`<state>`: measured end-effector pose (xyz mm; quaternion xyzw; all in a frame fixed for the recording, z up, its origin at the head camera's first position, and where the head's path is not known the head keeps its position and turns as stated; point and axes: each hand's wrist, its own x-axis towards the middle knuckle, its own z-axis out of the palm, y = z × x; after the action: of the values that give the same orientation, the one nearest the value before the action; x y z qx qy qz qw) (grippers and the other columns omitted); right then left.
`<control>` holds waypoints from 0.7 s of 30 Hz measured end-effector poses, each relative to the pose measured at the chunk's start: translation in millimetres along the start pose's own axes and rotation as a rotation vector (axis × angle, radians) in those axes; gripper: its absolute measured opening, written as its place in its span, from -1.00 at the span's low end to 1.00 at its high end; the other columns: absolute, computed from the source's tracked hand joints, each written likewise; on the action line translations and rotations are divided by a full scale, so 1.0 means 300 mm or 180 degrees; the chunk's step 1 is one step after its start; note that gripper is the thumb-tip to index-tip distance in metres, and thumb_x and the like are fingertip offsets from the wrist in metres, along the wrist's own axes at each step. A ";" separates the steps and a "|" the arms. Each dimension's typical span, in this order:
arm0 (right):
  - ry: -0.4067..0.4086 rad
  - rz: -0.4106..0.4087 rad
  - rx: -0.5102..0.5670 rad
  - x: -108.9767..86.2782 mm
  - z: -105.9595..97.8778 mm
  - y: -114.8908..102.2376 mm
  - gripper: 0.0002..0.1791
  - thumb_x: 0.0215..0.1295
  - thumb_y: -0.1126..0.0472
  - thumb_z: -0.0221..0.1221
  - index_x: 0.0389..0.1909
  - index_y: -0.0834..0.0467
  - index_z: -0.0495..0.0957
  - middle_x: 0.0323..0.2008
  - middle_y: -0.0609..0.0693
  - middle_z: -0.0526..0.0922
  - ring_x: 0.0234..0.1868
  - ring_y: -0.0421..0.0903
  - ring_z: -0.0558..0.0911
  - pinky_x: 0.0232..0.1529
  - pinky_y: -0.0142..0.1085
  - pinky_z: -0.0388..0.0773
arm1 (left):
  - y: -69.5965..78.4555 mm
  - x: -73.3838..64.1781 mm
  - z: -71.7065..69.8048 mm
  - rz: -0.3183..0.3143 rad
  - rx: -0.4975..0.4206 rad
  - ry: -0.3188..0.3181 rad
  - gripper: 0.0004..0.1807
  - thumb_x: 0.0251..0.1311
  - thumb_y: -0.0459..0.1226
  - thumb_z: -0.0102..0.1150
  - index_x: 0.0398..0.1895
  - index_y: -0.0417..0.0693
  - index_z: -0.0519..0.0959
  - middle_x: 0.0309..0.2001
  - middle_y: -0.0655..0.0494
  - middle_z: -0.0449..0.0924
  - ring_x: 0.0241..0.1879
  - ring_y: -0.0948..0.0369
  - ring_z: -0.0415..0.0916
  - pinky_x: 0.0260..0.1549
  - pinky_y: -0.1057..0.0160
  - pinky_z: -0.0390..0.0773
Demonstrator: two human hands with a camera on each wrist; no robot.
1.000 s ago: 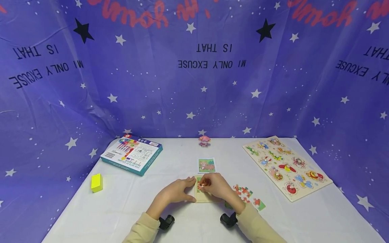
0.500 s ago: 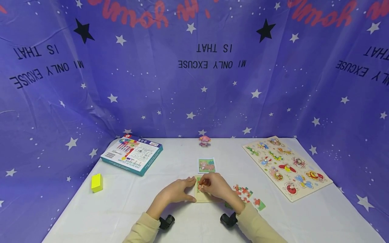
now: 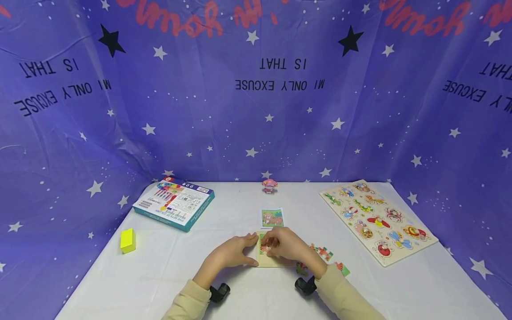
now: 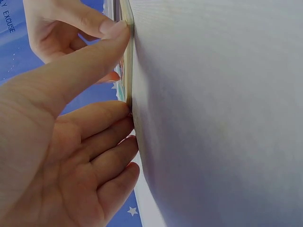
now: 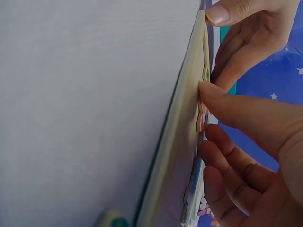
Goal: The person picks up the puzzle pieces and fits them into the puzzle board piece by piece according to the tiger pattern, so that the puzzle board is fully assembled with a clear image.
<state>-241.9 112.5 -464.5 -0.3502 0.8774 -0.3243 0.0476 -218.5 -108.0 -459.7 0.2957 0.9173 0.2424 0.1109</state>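
A shallow wooden puzzle tray [image 3: 276, 261] lies on the table before the person, with tiger jigsaw pieces [image 3: 264, 247] in its left part. The left hand [image 3: 230, 253] rests at the tray's left side, thumb and forefinger touching its edge near the corners, as the left wrist view [image 4: 90, 123] shows. Over the tray, the right hand [image 3: 287, 244] touches the laid pieces with thumb and fingertips set apart. In the right wrist view, its thumb meets a piece [image 5: 200, 116] lying nearly flat. The right hand covers much of the tray.
Loose jigsaw pieces [image 3: 322, 252] lie right of the tray, partly behind the right wrist. A picture card [image 3: 272, 218] and a pink figurine [image 3: 269, 186] stand beyond. An insect peg puzzle [image 3: 378, 222] is at right; a box [image 3: 174, 203] and yellow block [image 3: 127, 241] at left.
The right thumb and forefinger have spread apart over the piece they pinched, showing more of the tiger picture. The right forearm has shifted slightly right; the left hand keeps its place.
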 end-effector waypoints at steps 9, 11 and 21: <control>0.0047 0.0022 -0.0064 0.006 0.002 -0.001 -0.77 0.04 0.31 0.42 -0.23 0.15 0.70 -0.34 -0.08 0.68 -0.41 -0.13 0.54 -0.39 -0.43 0.48 | -0.001 0.001 0.002 -0.0046 -0.0036 -0.0022 -0.13 0.01 -0.01 0.41 0.34 -0.26 0.33 0.36 -0.12 0.27 0.36 -0.02 0.21 0.31 0.01 0.24; 0.0042 0.0013 -0.0082 0.006 0.002 -0.001 -0.79 0.05 0.31 0.42 -0.24 0.13 0.71 -0.35 -0.09 0.68 -0.42 -0.14 0.53 -0.39 -0.43 0.47 | -0.001 0.001 0.002 -0.0062 -0.0035 -0.0024 -0.12 0.01 0.00 0.41 0.35 -0.26 0.33 0.36 -0.12 0.27 0.36 -0.02 0.21 0.31 0.00 0.24; 0.0029 -0.0003 -0.0133 0.011 0.001 0.004 -0.81 0.03 0.31 0.42 -0.28 0.12 0.73 -0.43 -0.07 0.60 -0.46 -0.26 0.46 -0.42 -0.45 0.47 | 0.000 -0.001 -0.001 -0.0062 -0.0026 -0.0024 -0.13 0.02 -0.01 0.41 0.35 -0.26 0.33 0.36 -0.12 0.27 0.36 -0.02 0.21 0.31 0.00 0.24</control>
<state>-245.0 110.8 -464.8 -0.3500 0.8841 -0.3075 0.0361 -218.2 -108.3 -459.5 0.2871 0.9188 0.2440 0.1179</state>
